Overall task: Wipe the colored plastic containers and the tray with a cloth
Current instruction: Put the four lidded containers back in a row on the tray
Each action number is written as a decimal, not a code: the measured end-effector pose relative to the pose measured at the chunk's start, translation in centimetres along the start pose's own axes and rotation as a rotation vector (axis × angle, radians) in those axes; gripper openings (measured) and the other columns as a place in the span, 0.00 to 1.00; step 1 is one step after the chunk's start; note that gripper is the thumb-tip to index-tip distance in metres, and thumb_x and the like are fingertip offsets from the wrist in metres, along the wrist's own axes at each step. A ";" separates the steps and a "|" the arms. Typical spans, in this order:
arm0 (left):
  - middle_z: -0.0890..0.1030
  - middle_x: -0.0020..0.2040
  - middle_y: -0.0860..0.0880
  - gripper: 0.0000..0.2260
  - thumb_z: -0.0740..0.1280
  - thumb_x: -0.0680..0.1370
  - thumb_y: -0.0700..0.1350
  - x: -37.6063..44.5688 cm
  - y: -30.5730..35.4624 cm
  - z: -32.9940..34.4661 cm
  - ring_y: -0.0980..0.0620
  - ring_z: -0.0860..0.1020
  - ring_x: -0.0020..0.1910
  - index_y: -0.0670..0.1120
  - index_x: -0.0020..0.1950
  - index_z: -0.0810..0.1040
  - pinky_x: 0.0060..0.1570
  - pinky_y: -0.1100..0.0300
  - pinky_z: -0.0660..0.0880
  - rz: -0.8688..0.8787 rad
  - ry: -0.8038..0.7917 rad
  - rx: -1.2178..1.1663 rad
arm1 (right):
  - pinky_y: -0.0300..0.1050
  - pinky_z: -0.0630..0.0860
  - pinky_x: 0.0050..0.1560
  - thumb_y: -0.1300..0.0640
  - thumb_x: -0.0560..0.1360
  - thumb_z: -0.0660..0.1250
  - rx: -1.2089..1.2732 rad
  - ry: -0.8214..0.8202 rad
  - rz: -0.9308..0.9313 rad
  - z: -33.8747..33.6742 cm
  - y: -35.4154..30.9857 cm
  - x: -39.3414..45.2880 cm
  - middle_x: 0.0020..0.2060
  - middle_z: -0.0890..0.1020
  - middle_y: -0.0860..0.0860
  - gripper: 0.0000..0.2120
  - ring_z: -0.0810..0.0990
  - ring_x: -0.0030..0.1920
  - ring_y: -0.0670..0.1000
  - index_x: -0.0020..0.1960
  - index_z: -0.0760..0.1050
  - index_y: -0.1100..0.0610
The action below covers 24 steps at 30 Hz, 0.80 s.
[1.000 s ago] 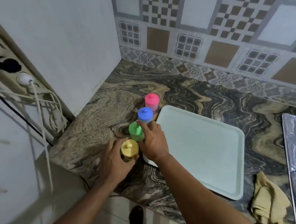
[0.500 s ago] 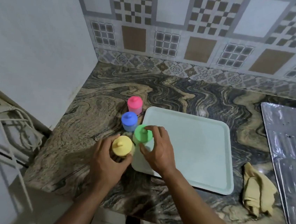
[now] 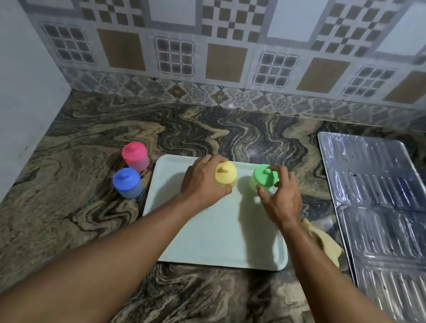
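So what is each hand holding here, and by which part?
The left hand grips the yellow container around its side. The right hand holds the green container with fingertips at its lid rim.

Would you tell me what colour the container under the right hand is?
Green, clearest in the head view.

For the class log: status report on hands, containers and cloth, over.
Left hand grips yellow container, right hand grips green container, both over tray. Pink, blue on counter. Cloth untouched.
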<state>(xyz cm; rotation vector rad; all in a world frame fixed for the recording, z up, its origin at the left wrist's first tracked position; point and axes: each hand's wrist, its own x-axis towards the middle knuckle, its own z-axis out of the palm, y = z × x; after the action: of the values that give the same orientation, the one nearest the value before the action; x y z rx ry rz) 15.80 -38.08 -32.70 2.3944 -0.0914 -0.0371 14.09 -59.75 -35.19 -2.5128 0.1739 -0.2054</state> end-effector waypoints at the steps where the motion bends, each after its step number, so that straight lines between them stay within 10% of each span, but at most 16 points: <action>1: 0.80 0.61 0.48 0.26 0.79 0.68 0.51 0.8 0.3 0.6 0.42 0.79 0.61 0.52 0.65 0.78 0.58 0.50 0.75 0.003 -0.018 0.022 | 0.50 0.74 0.48 0.53 0.71 0.77 -0.015 -0.007 0.006 -0.1 0.5 0.5 0.56 0.76 0.56 0.25 0.78 0.56 0.62 0.65 0.72 0.53; 16: 0.74 0.66 0.48 0.35 0.80 0.68 0.56 2.8 0.8 2.2 0.42 0.76 0.65 0.56 0.73 0.71 0.62 0.49 0.76 0.026 -0.051 0.095 | 0.56 0.78 0.59 0.46 0.69 0.80 0.008 -0.033 0.056 -1.2 2.0 1.3 0.62 0.73 0.56 0.39 0.76 0.61 0.58 0.73 0.65 0.48; 24: 0.75 0.59 0.53 0.29 0.73 0.70 0.62 -3.7 -3.2 -4.8 0.48 0.78 0.60 0.57 0.70 0.75 0.60 0.49 0.77 0.070 0.199 0.022 | 0.53 0.71 0.61 0.42 0.73 0.73 -0.014 0.195 -0.221 -1.3 -4.9 0.7 0.59 0.75 0.56 0.30 0.73 0.59 0.58 0.70 0.71 0.53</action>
<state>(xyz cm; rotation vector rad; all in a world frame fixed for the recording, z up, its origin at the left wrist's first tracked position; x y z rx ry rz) 12.59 -32.17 -31.36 2.4011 -0.0816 0.2358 14.93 -56.69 -31.20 -2.5217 -0.0261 -0.5410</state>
